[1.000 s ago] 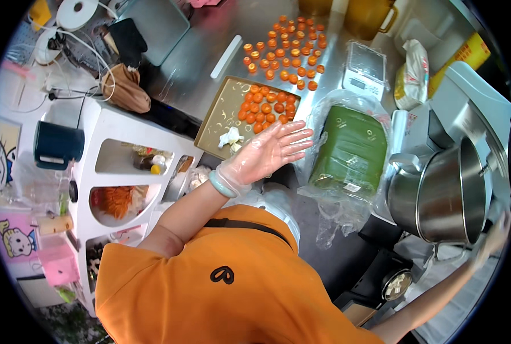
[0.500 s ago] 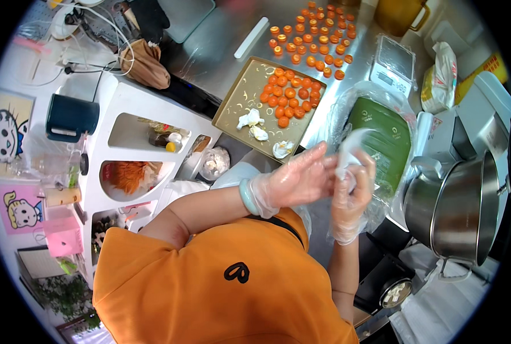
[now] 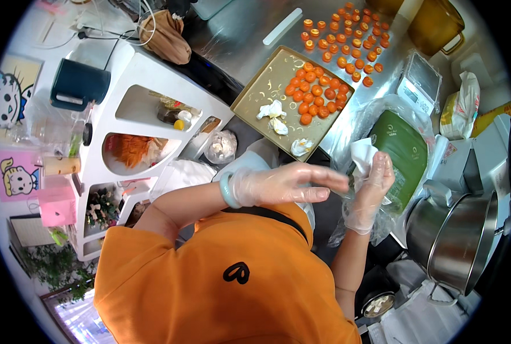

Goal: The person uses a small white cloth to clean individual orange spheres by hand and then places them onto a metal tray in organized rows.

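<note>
Both hands wear thin clear plastic gloves. My left hand [image 3: 292,182], with a pale blue bangle at its wrist, is stretched out flat with its fingers pointing right, holding nothing. Beside its fingertips, my right hand [image 3: 376,183] is raised and closed around a crumpled white tissue [image 3: 363,153]. Beyond the hands, a gold baking tray [image 3: 256,109] bears a cluster of round orange balls, possibly egg yolks [image 3: 318,94], pale curved marks and several crumpled tissues [image 3: 271,110]. A green package of tissues [image 3: 401,152] in clear plastic lies just past my right hand.
Many orange pieces with pale tops [image 3: 357,43] stand on the steel table [image 3: 232,43] behind the tray. At the right are a kitchen scale [image 3: 419,86], an amber jug [image 3: 436,26] and a steel mixing bowl [image 3: 462,241]. A white shelf unit [image 3: 112,123] borders the left.
My hands have drawn apart; the left has straightened and tipped flatter. The right still grips the tissue, now less blurred. The whole view has shifted, with the tray lying farther right.
</note>
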Motion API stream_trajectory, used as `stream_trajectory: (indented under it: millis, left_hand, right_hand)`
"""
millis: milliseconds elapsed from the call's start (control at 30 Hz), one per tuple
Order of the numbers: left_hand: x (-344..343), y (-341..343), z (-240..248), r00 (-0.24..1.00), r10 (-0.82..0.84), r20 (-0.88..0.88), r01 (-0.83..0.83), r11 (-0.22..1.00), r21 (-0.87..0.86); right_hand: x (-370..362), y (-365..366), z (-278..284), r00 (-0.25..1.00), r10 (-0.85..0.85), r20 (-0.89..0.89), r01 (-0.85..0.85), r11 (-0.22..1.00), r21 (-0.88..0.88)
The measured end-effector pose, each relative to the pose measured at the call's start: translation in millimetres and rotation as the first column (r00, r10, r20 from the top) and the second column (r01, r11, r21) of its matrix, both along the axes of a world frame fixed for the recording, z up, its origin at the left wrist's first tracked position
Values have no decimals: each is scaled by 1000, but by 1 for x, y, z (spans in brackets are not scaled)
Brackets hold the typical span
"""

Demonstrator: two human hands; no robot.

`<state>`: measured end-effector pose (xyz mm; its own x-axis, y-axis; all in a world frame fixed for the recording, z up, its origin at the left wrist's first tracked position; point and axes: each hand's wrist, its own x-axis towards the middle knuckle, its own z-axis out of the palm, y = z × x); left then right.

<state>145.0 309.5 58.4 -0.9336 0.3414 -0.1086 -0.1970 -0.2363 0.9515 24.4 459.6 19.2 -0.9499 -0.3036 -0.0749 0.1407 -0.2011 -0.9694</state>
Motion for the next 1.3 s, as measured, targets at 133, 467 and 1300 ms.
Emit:
stream_trajectory:
  millis: [133, 467, 1300]
  left_hand:
    - [-3, -7, 0, 885, 369, -284, -466, 731, -498]
    - [-46, -59, -38, 808, -100, -581, -457, 517, -724]
    - [-200, -121, -178, 673, -529, -516, -440, 273, -855]
  right_hand:
    - [24, -10, 15, 970, 109, 217, -98, 993, -60]
    - [65, -60, -18, 956, 215, -201, -128, 918, 377]
    - [144, -68, -45, 930, -355, 101, 241, 792, 561]
